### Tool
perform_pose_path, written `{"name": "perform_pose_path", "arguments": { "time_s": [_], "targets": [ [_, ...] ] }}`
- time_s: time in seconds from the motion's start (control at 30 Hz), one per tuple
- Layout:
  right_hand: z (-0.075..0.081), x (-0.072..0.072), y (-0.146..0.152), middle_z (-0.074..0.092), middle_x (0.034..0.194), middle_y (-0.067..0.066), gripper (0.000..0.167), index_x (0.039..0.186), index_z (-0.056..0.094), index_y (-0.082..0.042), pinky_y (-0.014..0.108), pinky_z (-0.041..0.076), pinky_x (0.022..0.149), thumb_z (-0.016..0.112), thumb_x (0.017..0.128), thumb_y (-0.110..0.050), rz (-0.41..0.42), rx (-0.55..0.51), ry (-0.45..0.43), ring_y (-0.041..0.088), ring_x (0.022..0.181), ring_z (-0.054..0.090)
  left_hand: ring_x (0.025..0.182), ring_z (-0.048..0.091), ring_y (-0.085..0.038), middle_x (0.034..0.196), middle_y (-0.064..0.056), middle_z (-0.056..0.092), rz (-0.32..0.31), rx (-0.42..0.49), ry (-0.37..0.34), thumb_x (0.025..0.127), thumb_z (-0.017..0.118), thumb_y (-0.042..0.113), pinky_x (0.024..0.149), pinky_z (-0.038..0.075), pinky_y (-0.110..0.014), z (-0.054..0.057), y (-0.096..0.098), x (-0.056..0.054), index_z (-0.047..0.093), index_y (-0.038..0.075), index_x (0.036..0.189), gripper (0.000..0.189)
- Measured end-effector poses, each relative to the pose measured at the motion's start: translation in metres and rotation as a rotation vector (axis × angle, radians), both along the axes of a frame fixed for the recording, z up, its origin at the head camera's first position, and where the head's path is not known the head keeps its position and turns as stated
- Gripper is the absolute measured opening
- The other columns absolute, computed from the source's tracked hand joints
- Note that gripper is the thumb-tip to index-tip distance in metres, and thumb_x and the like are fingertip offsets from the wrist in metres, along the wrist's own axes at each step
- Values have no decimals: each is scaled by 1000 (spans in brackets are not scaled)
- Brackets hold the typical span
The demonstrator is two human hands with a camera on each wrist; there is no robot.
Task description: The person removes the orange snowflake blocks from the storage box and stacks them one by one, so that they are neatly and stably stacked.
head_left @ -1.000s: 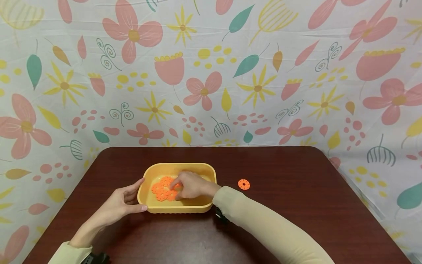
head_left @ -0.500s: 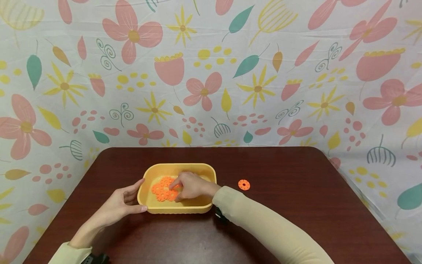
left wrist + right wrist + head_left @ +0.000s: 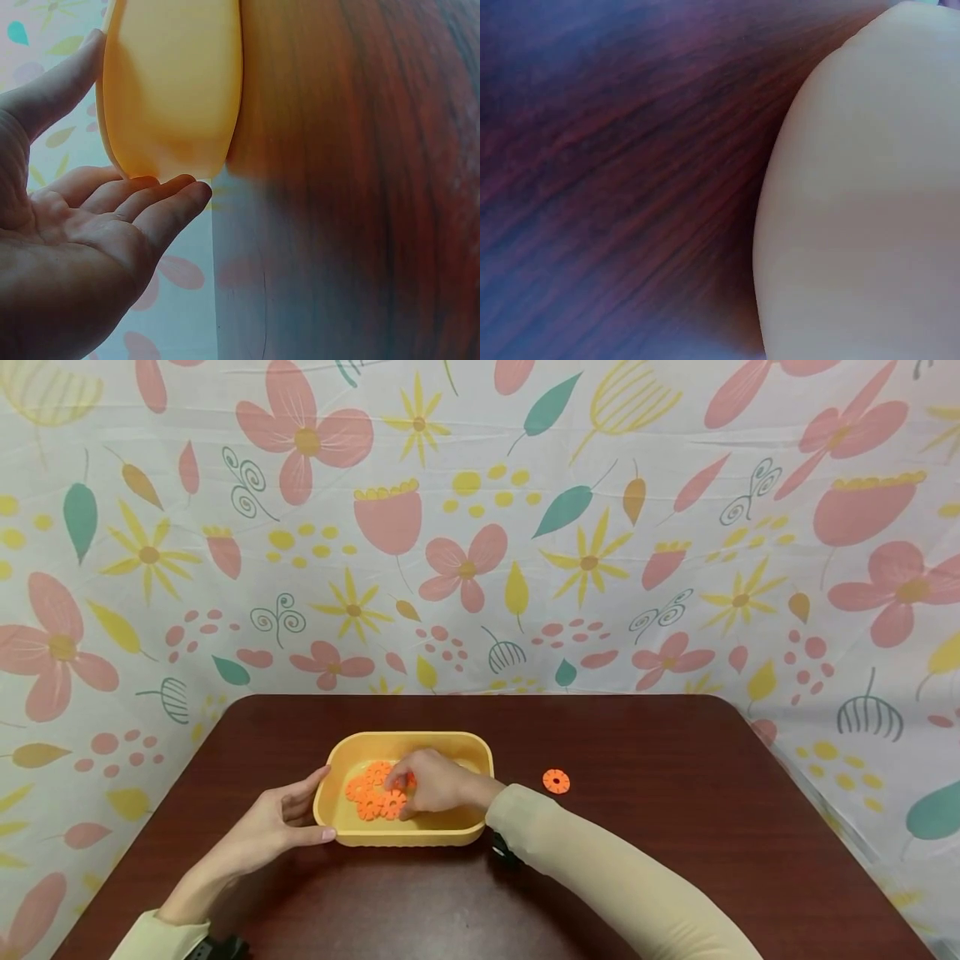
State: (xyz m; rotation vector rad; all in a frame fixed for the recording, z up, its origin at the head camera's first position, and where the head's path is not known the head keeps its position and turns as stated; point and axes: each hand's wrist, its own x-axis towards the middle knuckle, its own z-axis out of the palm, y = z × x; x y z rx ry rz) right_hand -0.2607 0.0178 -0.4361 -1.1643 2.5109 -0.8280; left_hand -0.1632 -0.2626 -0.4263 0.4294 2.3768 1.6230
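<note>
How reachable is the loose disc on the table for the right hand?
Likely yes: nothing covers the disc, though the right hand, down in the tray, would first have to lift out.

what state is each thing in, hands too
Yellow tray, upright on the table, open-topped
Orange discs in it, lying clustered
Lone orange disc, flat on the table
Left hand, thumb and fingers against the tray
Right hand, inside the tray, grip unclear
Floral backdrop, slightly creased

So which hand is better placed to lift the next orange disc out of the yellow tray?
Probably the right hand: it is inside the yellow tray, its fingers down at the orange discs. The left hand is outside, holding the tray's left end.
</note>
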Motion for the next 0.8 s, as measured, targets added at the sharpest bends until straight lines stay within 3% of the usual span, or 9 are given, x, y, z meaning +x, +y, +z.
{"name": "perform_pose_path", "arguments": {
  "time_s": [0.17, 0.43, 0.8],
  "targets": [
    [0, 0, 0, 65, 91, -9, 35, 105, 73, -16, 18, 49, 81, 95, 79, -10, 20, 0, -10, 7, 85, 59, 147, 35, -47, 167, -29, 24, 1, -1, 6, 91, 85, 10, 102, 53, -39, 0, 0, 0, 27, -7, 163, 94],
    [-1, -1, 2, 69, 87, -5, 41, 120, 78, -11, 16, 48, 73, 93, 81, -9, 86, 22, -27, 9, 79, 58, 147, 34, -48, 167, -30, 24, 7, -21, 6, 91, 85, 12, 103, 53, -42, 1, 1, 1, 27, -7, 163, 94],
    [-2, -3, 2, 71, 87, -3, 39, 118, 81, -8, 16, 47, 69, 92, 81, -5, 103, -11, -47, 7, 77, 56, 148, 32, -47, 167, -29, 23, 2, -9, 2, 91, 85, 11, 105, 50, -45, 0, 0, 0, 28, -6, 163, 93]
  ]
}}
